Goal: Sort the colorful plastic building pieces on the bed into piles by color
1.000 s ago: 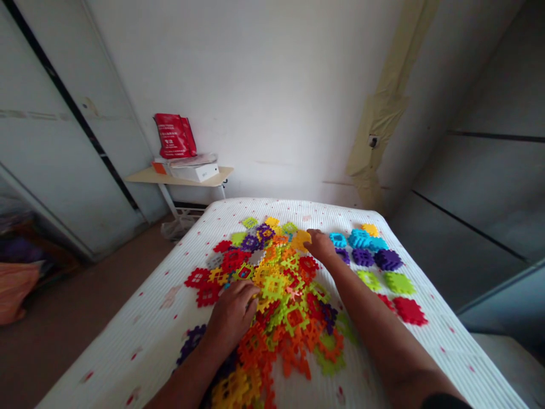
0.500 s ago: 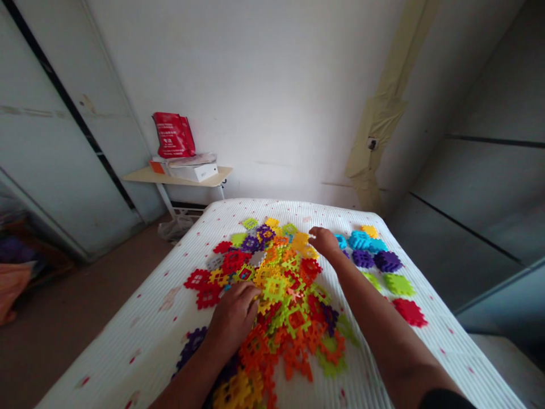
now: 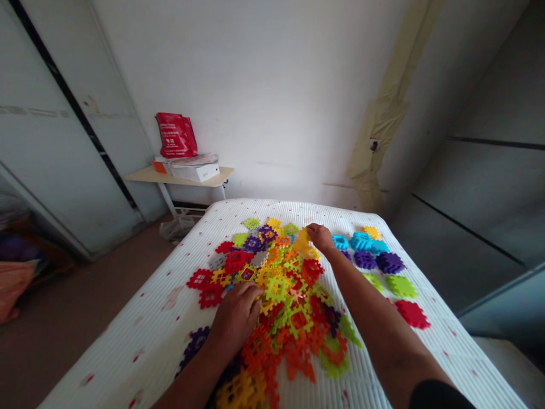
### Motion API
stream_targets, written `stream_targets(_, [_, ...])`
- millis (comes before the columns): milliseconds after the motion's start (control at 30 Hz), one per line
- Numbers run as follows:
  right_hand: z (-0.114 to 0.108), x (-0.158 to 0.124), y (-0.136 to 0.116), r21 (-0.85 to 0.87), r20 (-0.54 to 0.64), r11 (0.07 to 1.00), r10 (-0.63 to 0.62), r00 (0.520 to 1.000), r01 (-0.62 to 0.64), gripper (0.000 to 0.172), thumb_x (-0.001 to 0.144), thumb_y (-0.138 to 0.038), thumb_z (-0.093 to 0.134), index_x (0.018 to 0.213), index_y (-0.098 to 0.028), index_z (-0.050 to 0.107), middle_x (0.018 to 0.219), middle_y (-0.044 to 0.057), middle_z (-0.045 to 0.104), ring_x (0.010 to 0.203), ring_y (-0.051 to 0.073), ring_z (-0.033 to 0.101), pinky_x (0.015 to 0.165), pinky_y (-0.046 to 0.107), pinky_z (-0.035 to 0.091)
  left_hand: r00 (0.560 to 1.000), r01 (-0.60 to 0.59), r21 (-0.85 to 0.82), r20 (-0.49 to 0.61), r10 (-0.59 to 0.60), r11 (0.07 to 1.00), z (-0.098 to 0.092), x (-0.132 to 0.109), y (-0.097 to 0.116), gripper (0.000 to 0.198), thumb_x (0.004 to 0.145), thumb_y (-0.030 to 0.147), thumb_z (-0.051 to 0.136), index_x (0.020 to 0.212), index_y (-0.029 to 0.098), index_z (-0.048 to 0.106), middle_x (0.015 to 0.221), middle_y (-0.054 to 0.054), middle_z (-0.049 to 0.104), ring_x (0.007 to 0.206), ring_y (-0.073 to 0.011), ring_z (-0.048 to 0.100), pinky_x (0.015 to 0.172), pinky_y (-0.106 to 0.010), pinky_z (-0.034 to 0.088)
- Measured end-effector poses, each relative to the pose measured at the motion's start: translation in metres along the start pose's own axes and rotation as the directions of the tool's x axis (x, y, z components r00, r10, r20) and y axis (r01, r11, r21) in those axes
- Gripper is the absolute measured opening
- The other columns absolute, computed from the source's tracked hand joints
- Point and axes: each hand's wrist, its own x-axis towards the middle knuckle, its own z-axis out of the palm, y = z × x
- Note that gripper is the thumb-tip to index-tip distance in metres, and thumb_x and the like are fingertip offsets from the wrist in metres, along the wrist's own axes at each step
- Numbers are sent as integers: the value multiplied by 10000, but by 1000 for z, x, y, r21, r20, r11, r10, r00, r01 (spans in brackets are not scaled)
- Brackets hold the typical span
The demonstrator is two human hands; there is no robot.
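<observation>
My right hand reaches to the far right side of a pile of interlocking plastic tiles. Its fingers are closed on the edge of a yellow interlocking tile, which looks tilted up from the pile. My left hand rests on the near left part of the pile, fingers curled and close to the thumb. Whatever is under those fingers is hidden. Beside that hand lie red tiles and, nearer me, dark purple tiles. Orange tiles spread out at the front.
Right of my right forearm sit blue tiles, purple tiles, a green tile, a red tile and a yellow tile. All rest on a white ribbed bedcover. A small table with a red bag stands at the wall.
My right hand's fingers have closed on the yellow tile, which now appears more tilted. My left hand has stayed in place on the pile. The view has shifted slightly.
</observation>
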Motion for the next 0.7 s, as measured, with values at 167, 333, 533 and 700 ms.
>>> stream_targets(167, [2,-6,1,44,112,994,-108,988,103,275,886,-248,435,1025,-211,669,868,4,702,752,112,631,682,186,445,1000,9,0,2,-9,1000,0,0,0,220,813,161,441,906,188,639,968,-65,642,923,-190,585,840,-337,462])
stream_targets(333, [6,-20,-5,-23,87,991,-130,988,133,325,814,-278,560,1120,-187,623,1113,87,636,974,194,589,823,275,436,1000,2,0,5,-2,1000,0,-1,-1,226,817,161,431,917,185,633,981,-66,636,937,-191,577,843,-339,459])
stream_targets(533, [-3,-33,-20,-238,161,949,-173,972,209,478,746,-417,633,1182,-232,571,1133,85,626,1066,258,528,842,371,436,1000,6,14,5,-6,1000,1,-1,-2,241,823,175,423,931,183,638,991,-70,640,948,-191,582,858,-347,463])
stream_targets(700, [-14,-35,-33,-276,215,936,-163,963,220,463,708,-393,673,1143,-256,593,1100,85,646,1050,283,541,826,426,438,1000,-19,26,-15,20,999,4,0,-6,257,827,213,418,937,194,649,996,-70,650,953,-194,596,865,-350,477])
